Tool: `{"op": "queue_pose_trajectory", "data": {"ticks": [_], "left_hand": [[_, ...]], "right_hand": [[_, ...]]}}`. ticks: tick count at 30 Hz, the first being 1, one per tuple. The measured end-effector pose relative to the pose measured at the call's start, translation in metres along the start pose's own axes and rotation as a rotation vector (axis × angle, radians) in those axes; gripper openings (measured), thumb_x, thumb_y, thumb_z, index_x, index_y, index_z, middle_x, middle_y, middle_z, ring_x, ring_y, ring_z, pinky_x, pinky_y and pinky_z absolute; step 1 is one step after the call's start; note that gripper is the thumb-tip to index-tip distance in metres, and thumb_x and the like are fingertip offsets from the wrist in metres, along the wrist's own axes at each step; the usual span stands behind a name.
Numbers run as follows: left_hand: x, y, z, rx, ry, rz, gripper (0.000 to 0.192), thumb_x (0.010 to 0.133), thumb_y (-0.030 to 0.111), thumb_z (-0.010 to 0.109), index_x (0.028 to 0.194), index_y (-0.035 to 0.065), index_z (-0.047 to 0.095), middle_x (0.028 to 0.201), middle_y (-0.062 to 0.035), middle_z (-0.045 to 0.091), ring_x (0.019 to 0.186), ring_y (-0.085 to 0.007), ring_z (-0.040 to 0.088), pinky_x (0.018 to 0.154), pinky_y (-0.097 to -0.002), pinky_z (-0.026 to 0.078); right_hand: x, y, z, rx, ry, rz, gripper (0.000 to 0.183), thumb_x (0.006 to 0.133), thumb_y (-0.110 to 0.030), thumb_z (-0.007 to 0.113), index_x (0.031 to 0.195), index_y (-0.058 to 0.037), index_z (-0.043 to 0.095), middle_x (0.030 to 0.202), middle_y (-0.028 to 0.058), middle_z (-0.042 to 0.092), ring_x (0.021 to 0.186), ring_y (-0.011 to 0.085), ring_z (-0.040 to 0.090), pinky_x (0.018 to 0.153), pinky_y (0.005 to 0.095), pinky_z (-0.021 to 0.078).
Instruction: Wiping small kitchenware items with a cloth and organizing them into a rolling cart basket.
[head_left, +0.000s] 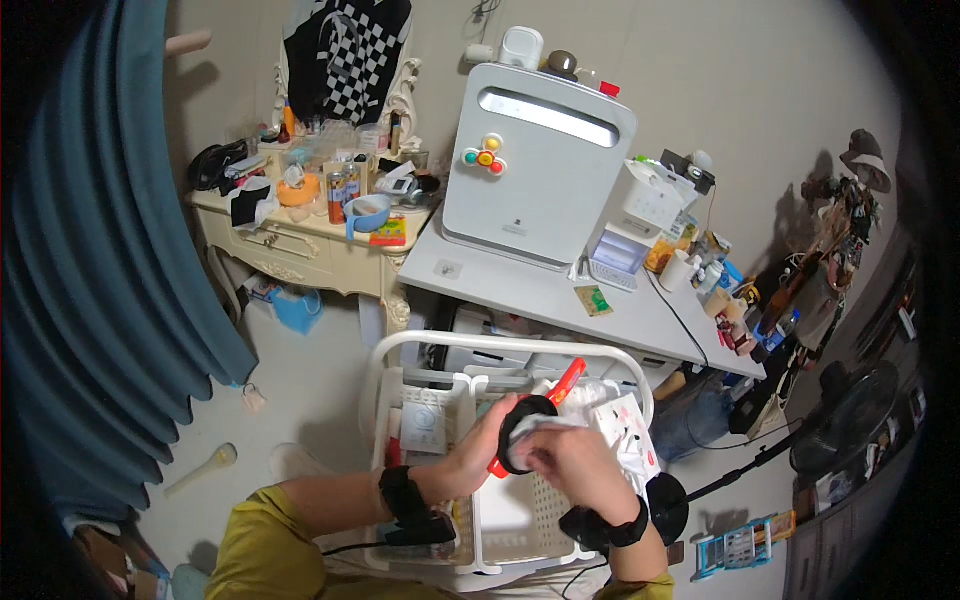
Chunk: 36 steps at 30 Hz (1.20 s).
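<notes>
Above a white wheeled-cart style frame of baskets, my left hand (480, 442) holds a round black object (504, 442) by its side. A red strip (568, 381) sticks out past its upper right and lower left; I cannot tell whether the two are one piece. Bunched in the fingers of my right hand (589, 461) is a white cloth or tissue (551, 424), pressed against the face of the black object. That hand hides much of the face. Below both hands lies a white perforated basket (544, 517) with a white flat item inside.
A white rail (510, 343) arches over the baskets. To their right stands a white printed box (624, 427). Behind is a grey-white table (510, 281) bearing an air purifier (532, 187). A cream dressing table (315, 262) stands left, a black fan (844, 416) right.
</notes>
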<state>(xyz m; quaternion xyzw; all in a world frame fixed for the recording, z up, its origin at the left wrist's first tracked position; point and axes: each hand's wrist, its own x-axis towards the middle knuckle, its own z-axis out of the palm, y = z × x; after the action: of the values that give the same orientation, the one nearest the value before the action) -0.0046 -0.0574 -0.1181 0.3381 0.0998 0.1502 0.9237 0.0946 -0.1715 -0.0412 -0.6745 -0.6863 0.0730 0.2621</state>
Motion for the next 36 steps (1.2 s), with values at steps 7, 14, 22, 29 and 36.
{"op": "queue_pose_trajectory", "data": {"ticks": [7,14,22,29,36], "left_hand": [[-0.003,0.006,0.009,-0.013,0.026,0.051,0.042,0.096,0.039,0.034,0.119,0.0079,0.050,0.108,-0.0045,0.059,0.096,-0.0151,0.057,0.086,-0.0292,0.045],[-0.002,-0.001,0.001,-0.016,0.021,0.051,0.041,0.098,0.036,0.031,0.117,0.0060,0.052,0.108,-0.0050,0.059,0.098,-0.0161,0.057,0.088,-0.0297,0.044],[-0.004,0.001,0.003,0.045,0.022,-0.006,0.041,0.097,0.037,0.034,0.119,0.0071,0.051,0.107,-0.0046,0.059,0.097,-0.0141,0.057,0.087,-0.0289,0.044],[0.000,-0.001,0.002,0.009,-0.049,0.081,0.041,0.097,0.036,0.034,0.116,0.0048,0.052,0.105,-0.0037,0.059,0.096,-0.0151,0.056,0.088,-0.0298,0.043],[-0.008,0.009,0.007,0.019,-0.006,0.064,0.041,0.097,0.033,0.028,0.116,0.0038,0.051,0.107,-0.0062,0.059,0.098,-0.0164,0.056,0.088,-0.0308,0.044]], "right_hand": [[0.004,-0.011,0.003,0.141,-0.015,-0.053,0.014,0.071,0.003,0.059,0.084,-0.0028,0.059,0.076,0.0135,0.057,0.070,0.0332,0.057,0.062,0.0356,0.0461],[0.009,-0.010,0.008,0.141,0.186,-0.113,0.013,0.069,0.003,0.060,0.082,0.0007,0.057,0.079,0.0147,0.056,0.072,0.0331,0.056,0.061,0.0363,0.0457],[0.003,-0.004,0.006,0.081,0.072,-0.045,0.016,0.069,0.001,0.061,0.083,-0.0046,0.059,0.078,0.0116,0.058,0.072,0.0316,0.058,0.061,0.0364,0.0462],[0.005,-0.006,0.007,-0.106,0.177,0.010,0.014,0.068,0.002,0.059,0.081,-0.0043,0.057,0.078,0.0107,0.057,0.070,0.0327,0.058,0.059,0.0383,0.0462],[0.000,-0.008,0.010,0.035,-0.025,-0.042,0.018,0.070,0.002,0.060,0.086,-0.0028,0.059,0.078,0.0123,0.059,0.070,0.0315,0.059,0.063,0.0369,0.0476]]}}
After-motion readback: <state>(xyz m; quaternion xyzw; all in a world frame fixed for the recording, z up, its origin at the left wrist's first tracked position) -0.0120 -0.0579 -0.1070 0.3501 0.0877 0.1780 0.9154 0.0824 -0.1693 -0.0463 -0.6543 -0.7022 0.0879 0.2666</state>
